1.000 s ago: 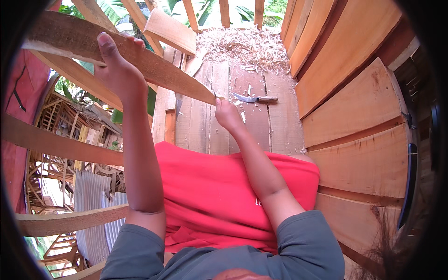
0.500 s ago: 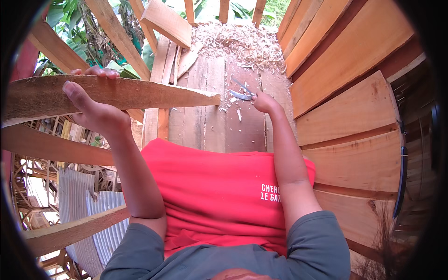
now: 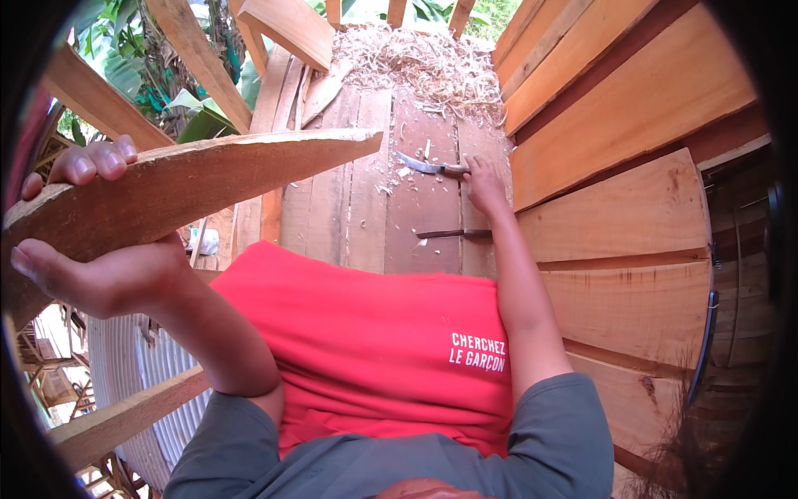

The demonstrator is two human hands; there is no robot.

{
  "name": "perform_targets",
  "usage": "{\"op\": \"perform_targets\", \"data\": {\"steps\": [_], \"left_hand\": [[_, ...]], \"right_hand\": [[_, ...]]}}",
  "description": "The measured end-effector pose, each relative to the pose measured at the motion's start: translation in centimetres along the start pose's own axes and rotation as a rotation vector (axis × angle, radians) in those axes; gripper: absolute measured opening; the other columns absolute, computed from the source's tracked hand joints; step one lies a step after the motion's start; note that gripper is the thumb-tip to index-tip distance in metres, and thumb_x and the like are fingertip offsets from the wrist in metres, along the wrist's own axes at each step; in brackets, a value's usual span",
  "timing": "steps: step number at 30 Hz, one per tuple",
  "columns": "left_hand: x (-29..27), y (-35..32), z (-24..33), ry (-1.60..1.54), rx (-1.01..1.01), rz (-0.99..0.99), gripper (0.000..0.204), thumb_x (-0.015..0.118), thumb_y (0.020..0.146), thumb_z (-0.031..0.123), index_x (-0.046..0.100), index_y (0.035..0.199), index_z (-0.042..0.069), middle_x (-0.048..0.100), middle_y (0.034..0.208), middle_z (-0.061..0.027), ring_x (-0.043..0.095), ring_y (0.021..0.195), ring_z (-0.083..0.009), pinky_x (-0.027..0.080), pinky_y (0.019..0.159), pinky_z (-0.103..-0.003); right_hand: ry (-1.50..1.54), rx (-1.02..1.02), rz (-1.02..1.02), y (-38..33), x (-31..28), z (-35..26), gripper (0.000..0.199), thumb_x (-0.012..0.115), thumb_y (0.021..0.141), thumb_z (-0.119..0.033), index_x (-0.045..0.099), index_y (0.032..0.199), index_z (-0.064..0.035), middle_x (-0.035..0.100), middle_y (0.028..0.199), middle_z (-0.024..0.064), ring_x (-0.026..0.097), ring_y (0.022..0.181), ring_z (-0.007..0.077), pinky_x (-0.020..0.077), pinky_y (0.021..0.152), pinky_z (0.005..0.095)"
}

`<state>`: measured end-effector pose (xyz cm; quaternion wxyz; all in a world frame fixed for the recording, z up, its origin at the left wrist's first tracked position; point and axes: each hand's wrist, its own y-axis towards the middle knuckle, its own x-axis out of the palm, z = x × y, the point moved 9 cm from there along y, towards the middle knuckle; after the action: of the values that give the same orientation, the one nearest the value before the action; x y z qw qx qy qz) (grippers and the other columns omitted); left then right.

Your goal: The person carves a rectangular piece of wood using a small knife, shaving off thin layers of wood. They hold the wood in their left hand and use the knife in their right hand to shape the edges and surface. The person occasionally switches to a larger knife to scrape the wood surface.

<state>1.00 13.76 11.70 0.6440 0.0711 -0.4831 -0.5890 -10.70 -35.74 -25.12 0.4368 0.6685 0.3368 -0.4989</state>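
Note:
My left hand point(image 3: 108, 274) grips a thick wooden board point(image 3: 241, 175), fingers over its upper edge and thumb below. The board slants up to the right, narrowing to a pale cut tip. On the plank floor, my right hand point(image 3: 486, 190) has its fingers about the handle end of a curved knife point(image 3: 426, 166); the fingers partly hide that end. Nearer to me lies a second tool, a narrow dark blade point(image 3: 440, 234) with a handle, which runs toward my right forearm.
A heap of wood shavings point(image 3: 416, 62) covers the far end of the plank floor point(image 3: 366, 208). A wooden plank wall point(image 3: 615, 200) rises on the right. Slanted wooden rails point(image 3: 199, 66) and a loose wooden block point(image 3: 287, 32) stand at the left and far left. Red cloth point(image 3: 357, 308) covers my lap.
The board has swung, its left end lower and its tip higher, and my left hand's hold has shifted. The dark blade, earlier at my right hand beside the curved knife, now lies apart, nearer me.

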Motion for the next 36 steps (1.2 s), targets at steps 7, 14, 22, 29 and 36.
{"op": "perform_targets", "data": {"steps": [7,14,22,29,36], "left_hand": [[-0.2,0.2,0.6,0.127,0.005,0.064,0.048,0.055,0.086,0.053,0.056,0.104,0.009,0.047,0.084,-0.0108,0.052,0.079,-0.0239,0.045,0.081,-0.044],[-0.9,0.2,0.1,0.115,-0.019,0.063,0.047,0.053,0.085,0.049,0.057,0.103,0.006,0.047,0.085,-0.0118,0.051,0.080,-0.0248,0.046,0.081,-0.044],[-0.8,0.4,0.6,0.112,-0.016,0.035,0.044,0.051,0.086,0.044,0.057,0.104,0.004,0.047,0.085,-0.0114,0.052,0.079,-0.0240,0.046,0.079,-0.043],[-1.6,0.5,0.7,0.103,-0.024,0.041,0.046,0.051,0.086,0.044,0.056,0.106,0.003,0.047,0.085,-0.0110,0.051,0.081,-0.0232,0.045,0.081,-0.042],[-0.3,0.1,0.9,0.127,-0.033,0.084,0.045,0.052,0.087,0.044,0.054,0.104,0.003,0.047,0.086,-0.0119,0.051,0.082,-0.0240,0.045,0.080,-0.042]], "right_hand": [[0.277,-0.068,-0.104,0.9,-0.7,-5.3,0.020,0.074,0.085,-0.022,0.067,0.089,-0.0037,0.065,0.095,0.0127,0.064,0.096,0.0321,0.0512,0.084,0.0424],[-0.062,-0.046,-1.028,-5.6,2.9,-6.8,0.037,0.089,0.066,-0.023,0.076,0.099,-0.0099,0.074,0.098,0.0119,0.070,0.094,0.0281,0.0548,0.080,0.0371],[0.018,0.303,-0.609,-4.1,2.4,3.4,0.021,0.077,0.073,-0.005,0.074,0.094,-0.0036,0.073,0.092,0.0164,0.071,0.090,0.0324,0.0560,0.080,0.0415],[-0.167,0.623,-0.347,-2.6,0.2,5.8,0.028,0.063,0.087,-0.006,0.067,0.115,-0.0011,0.069,0.116,0.0187,0.066,0.106,0.0395,0.0527,0.093,0.0444],[-0.039,0.058,-0.136,0.0,3.6,-1.7,0.048,0.065,0.091,-0.017,0.053,0.137,-0.0140,0.056,0.137,0.0095,0.049,0.131,0.0261,0.0375,0.104,0.0550]]}}
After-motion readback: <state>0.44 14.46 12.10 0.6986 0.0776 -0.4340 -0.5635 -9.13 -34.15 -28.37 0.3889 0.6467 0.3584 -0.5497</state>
